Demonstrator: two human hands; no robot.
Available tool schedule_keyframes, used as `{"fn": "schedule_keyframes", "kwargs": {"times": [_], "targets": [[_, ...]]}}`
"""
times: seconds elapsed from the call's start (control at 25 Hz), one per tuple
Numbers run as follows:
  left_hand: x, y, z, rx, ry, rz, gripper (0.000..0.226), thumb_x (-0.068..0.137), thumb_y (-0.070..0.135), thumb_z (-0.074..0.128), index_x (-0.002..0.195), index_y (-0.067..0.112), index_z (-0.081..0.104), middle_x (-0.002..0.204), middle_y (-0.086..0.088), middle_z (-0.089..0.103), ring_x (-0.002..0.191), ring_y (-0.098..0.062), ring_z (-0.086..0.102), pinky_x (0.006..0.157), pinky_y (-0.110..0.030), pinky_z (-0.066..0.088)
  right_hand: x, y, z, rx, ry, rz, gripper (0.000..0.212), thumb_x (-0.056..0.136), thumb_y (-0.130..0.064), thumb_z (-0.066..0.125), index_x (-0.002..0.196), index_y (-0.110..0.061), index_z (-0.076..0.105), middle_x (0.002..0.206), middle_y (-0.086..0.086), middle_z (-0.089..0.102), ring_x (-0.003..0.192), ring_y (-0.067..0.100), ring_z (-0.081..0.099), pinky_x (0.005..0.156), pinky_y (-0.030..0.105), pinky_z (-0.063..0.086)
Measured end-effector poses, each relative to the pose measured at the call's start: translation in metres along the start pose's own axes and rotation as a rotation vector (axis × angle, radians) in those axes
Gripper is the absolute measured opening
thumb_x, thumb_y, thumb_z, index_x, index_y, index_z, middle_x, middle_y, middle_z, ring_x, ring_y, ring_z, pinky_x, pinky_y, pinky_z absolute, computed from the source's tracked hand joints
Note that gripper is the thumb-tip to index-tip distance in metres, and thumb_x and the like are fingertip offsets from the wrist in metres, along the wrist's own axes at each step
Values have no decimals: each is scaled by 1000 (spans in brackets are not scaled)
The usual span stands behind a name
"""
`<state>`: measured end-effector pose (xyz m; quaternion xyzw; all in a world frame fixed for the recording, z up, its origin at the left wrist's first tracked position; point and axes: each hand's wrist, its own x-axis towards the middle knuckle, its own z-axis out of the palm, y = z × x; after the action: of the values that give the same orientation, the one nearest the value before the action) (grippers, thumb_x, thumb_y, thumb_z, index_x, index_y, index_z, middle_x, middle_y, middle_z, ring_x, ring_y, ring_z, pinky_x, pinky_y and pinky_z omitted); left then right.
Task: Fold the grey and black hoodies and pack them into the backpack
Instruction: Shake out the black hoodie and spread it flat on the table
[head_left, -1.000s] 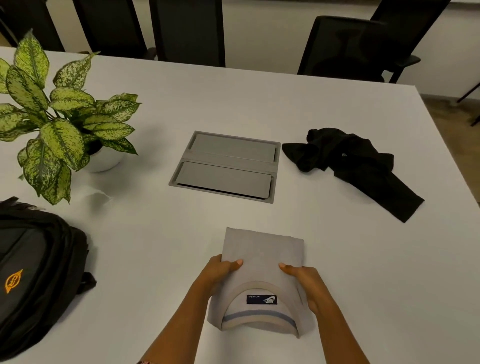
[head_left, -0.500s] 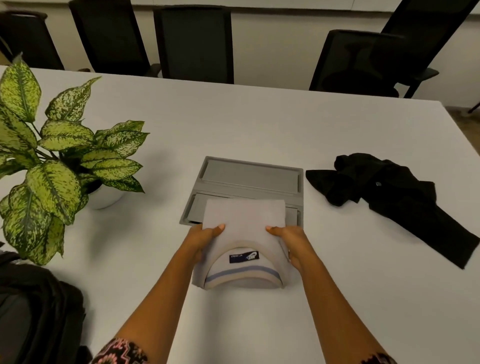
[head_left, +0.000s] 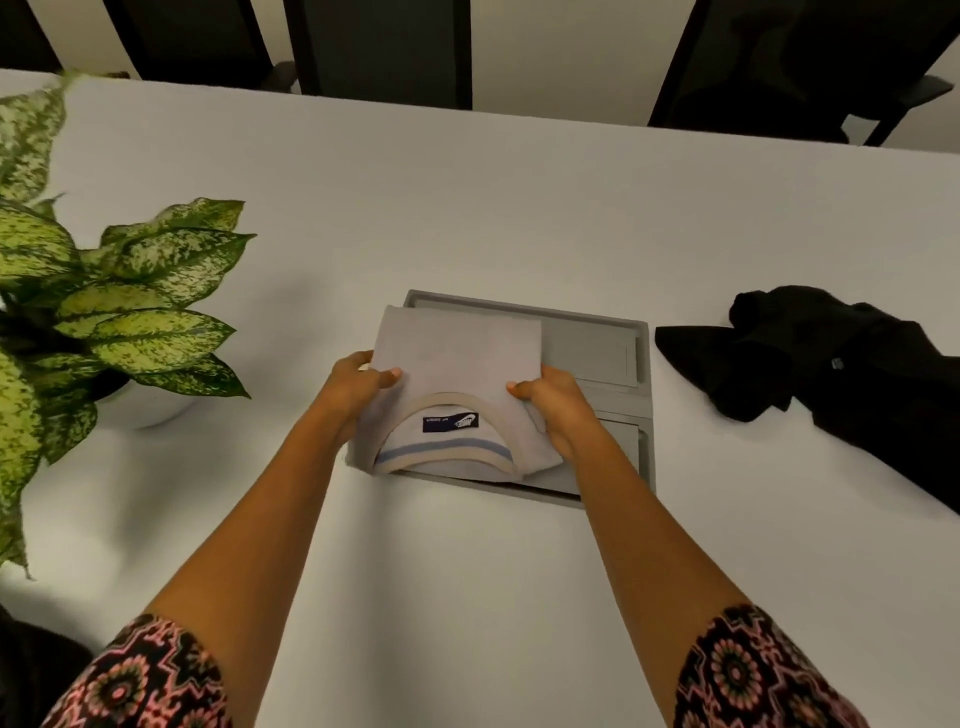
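Note:
The folded grey hoodie is a compact rectangle with its cream collar and dark blue label facing me. My left hand grips its left edge, thumb on top. On the opposite edge my right hand grips the same way. The bundle sits over the left half of the grey cable hatch in the white table. The black hoodie lies crumpled and unfolded at the right. Only a dark sliver of the backpack shows at the bottom-left corner.
A potted plant with speckled green leaves in a white pot stands at the left. Black chairs line the table's far edge.
Both hands have carried the folded grey hoodie away from me, from the near table surface to over the cable hatch. The view has shifted, so the backpack has nearly left the frame.

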<state>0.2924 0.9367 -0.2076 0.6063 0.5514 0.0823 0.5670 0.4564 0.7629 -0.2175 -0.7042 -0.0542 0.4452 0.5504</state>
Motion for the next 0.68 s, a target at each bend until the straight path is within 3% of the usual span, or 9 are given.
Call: {"fn": "schedule_keyframes", "kwargs": {"times": [0.12, 0.2, 0.32, 0.44, 0.68], "targets": [[1, -12, 6, 76, 26, -38, 67, 93, 32, 65, 150, 15, 34, 150, -12, 41, 133, -36, 42, 111, -52, 37, 6, 13, 3, -56, -30, -5, 40, 88, -3, 65, 127, -10, 55, 123, 13, 63, 98, 25, 62, 86, 38, 54], [-5, -16, 15, 130, 172, 20, 72, 94, 33, 64, 153, 14, 28, 153, -13, 38, 137, -36, 39, 112, -51, 33, 7, 19, -8, -47, 7, -33, 52, 89, -4, 66, 137, -7, 47, 132, 13, 59, 109, 25, 60, 93, 37, 50], [-22, -17, 42, 388, 456, 327, 69, 92, 22, 60, 152, 11, 28, 153, -15, 37, 139, -35, 34, 113, -51, 25, 5, 23, -45, -157, 154, -119, 56, 90, -11, 65, 142, -12, 44, 138, 11, 54, 122, 24, 54, 99, 31, 45], [-44, -2, 94, 589, 348, 590, 69, 91, 17, 57, 152, 10, 27, 157, -14, 31, 146, -31, 24, 117, -50, 18, -7, 27, -106, -268, 271, -167, 48, 94, -12, 62, 140, -13, 49, 139, 10, 54, 125, 24, 52, 96, 26, 41], [-87, 23, 225, 900, 55, 770, 71, 96, 26, 53, 156, 15, 16, 164, -9, 10, 152, -26, 3, 121, -46, 7, -34, 35, -214, -484, 381, -189, 49, 96, -13, 59, 143, -11, 45, 145, 11, 48, 133, 28, 46, 104, 31, 38]]}}
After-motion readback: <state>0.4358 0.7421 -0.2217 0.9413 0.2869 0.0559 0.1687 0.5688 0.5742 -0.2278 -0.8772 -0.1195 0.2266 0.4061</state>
